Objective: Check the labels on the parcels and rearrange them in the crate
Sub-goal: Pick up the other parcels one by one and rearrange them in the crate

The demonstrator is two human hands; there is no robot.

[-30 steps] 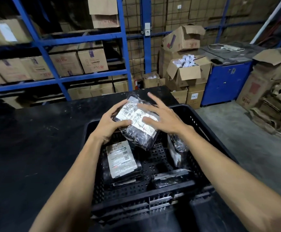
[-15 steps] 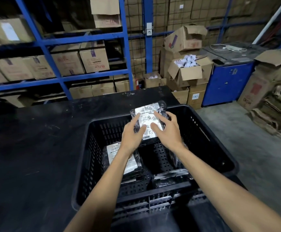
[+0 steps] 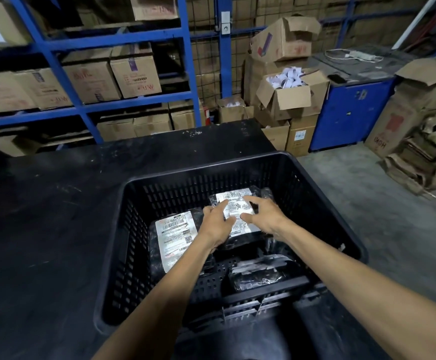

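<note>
A black slotted plastic crate [image 3: 237, 163] stands on a black table [image 3: 43, 229]. Both my hands are inside it on one black-wrapped parcel with a white label [image 3: 236, 200], which lies at the crate's far middle. My left hand [image 3: 215, 223] grips the parcel's left edge, and my right hand [image 3: 263, 216] grasps its right side with fingers spread over the label. A second parcel with a barcode label [image 3: 174, 233] lies flat at the crate's left. A third shiny black parcel [image 3: 258, 275] sits near the front right, partly under my right forearm.
Blue shelving [image 3: 185, 61] loaded with cardboard boxes stands behind the table. Open boxes [image 3: 289, 97] are stacked at the back right beside a blue cabinet [image 3: 349, 113]. Flattened cartons [image 3: 424, 152] are piled on the concrete floor at the right.
My hands have carried the labelled parcel from above the crate's rim down and forward into the crate. It now lies low against the crate's far side.
</note>
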